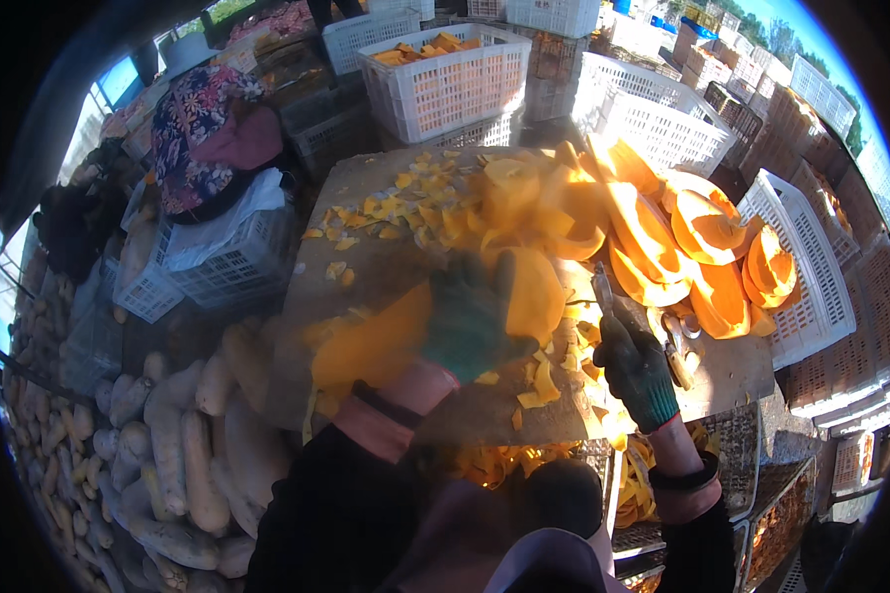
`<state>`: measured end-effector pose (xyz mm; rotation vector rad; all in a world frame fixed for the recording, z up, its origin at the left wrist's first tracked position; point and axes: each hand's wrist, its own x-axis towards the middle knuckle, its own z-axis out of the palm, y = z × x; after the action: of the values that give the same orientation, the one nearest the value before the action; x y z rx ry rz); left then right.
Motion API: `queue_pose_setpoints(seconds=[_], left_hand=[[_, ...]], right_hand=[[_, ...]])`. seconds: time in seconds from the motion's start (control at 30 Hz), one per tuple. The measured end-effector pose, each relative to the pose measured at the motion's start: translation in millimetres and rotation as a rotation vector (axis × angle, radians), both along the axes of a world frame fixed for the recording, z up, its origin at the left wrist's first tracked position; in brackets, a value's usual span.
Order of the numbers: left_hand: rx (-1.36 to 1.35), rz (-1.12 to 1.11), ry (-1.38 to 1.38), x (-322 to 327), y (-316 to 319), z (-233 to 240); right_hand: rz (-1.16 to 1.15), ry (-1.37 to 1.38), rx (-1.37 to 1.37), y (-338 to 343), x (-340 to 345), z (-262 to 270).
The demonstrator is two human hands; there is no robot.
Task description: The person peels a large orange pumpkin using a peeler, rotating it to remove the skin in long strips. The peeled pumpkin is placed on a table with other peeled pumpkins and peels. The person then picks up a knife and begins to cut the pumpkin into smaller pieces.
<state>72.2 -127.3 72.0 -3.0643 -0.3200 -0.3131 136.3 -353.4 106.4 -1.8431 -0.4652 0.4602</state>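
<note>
My left hand (463, 319), in a green glove, lies across a peeled orange squash (535, 296) over the board, thumb on the near side. More orange flesh (371, 345) shows left of my wrist, blurred; whether it is the same squash I cannot tell. My right hand (638, 370), also gloved, grips a metal-headed peeler (601, 285) pointing away from me, just right of the squash. Peeled, cut squash pieces (649, 252) are piled beyond that hand. Beside it lies another tool with a metal loop and pale handle (680, 359).
Peelings (386, 211) litter the wooden board (371, 278). Unpeeled squashes (185, 445) heap up at the left. White plastic crates (445, 96) stand behind, and another crate (805, 274) tilts at the right. A person in a floral top (193, 141) bends at the back left. Below the board's near edge are more peelings (515, 461).
</note>
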Motion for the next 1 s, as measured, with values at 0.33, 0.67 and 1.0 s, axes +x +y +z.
queue_pose_setpoints(seconds=[0.33,0.67,1.0], left_hand=[[-0.386,-0.033,-0.375,6.7,1.0,-71.1],[-0.337,-0.108,-0.283,23.4,-6.3,-91.9],[-0.137,-0.092,-0.225,0.7,13.9,-9.8]], right_hand=[[1.019,-0.97,-0.734,354.8,46.6,-10.6],[1.182,-1.027,-0.908,382.7,73.6,-58.4],[0.32,-0.324,-1.246,-2.8,114.0,3.1]])
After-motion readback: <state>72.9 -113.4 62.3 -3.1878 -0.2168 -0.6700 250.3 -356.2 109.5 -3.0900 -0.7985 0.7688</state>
